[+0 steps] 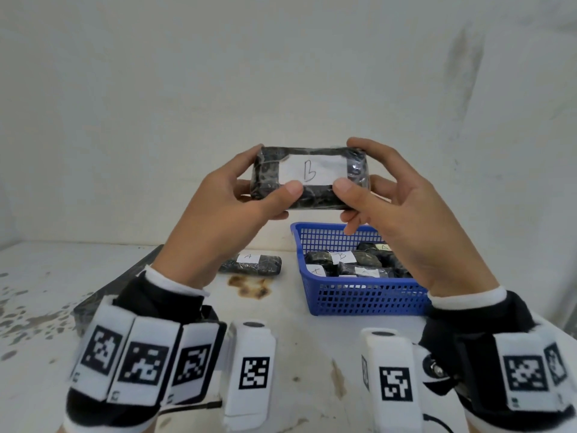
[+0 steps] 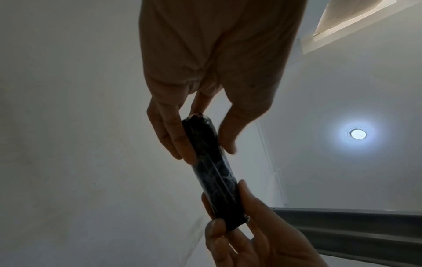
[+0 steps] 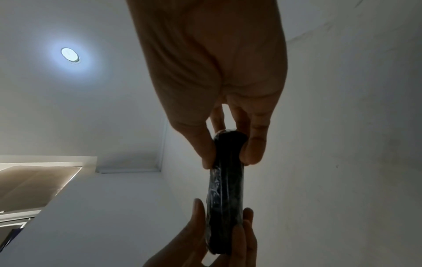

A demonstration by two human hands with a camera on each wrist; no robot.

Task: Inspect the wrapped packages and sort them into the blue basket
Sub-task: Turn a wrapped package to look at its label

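Package B (image 1: pixel 310 178) up in the air, my left hand (image 1: pixel 218 210) and right hand (image 1: pixel 402 220) pinching its ends, above blue basket (image 1: pixel 359 300) holding other packages; package A (image 1: pixel 251 264) on table (image 1: pixel 296 354).

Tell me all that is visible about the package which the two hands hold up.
The held package is a flat, oblong block in dark wrapping under shiny clear film. A white paper label on its front bears a handwritten B. It is held level in the air, label toward the head camera, above the blue basket. The left hand grips its left end, the right hand its right end, thumbs on the front. The wrist views show its thin edge.
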